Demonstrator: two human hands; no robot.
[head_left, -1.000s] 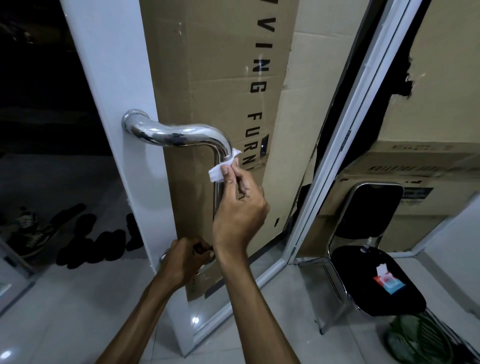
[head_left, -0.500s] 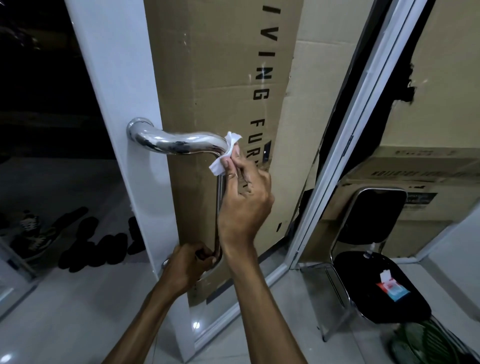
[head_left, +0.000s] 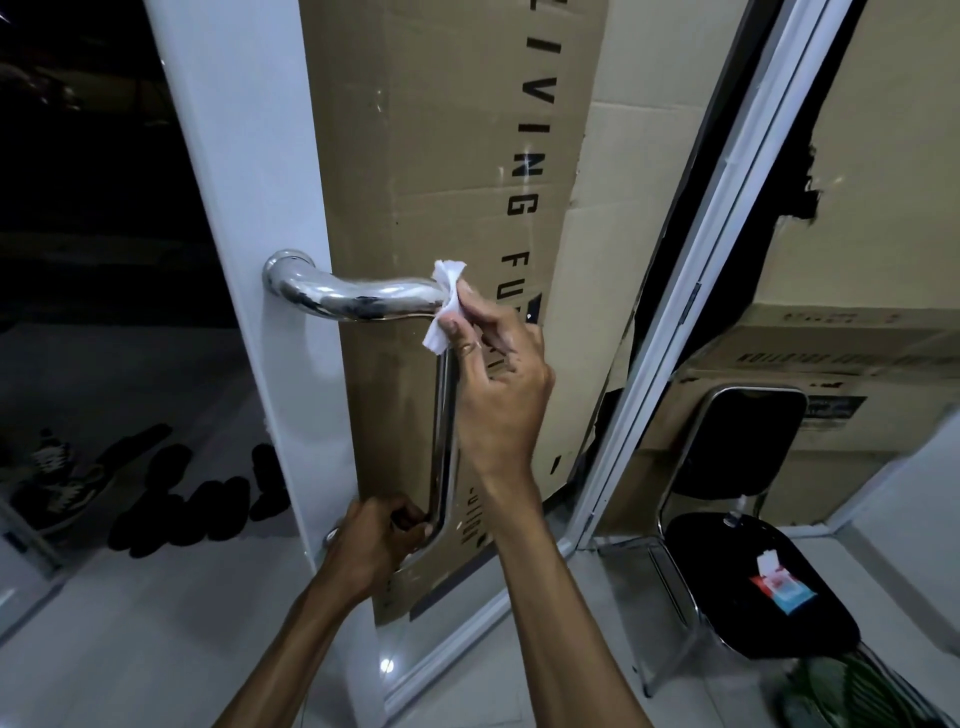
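Note:
A chrome pull handle is fixed to the white frame of a glass door. It runs out sideways at the top, bends, and drops as a vertical bar. My right hand pinches a small white wipe against the handle's upper bend. My left hand grips the lower bend of the handle, fingers curled round the bar. Brown cardboard with black lettering shows behind the glass.
A black chair with a chrome frame stands at the right, a wipes packet on its seat. Cardboard boxes are stacked behind it. Dark shoes and sandals lie on the floor at the left. Green leaves are at the bottom right.
My right hand has slid the wipe up the vertical bar to the handle's upper bend. The left hand keeps its grip at the lower bend.

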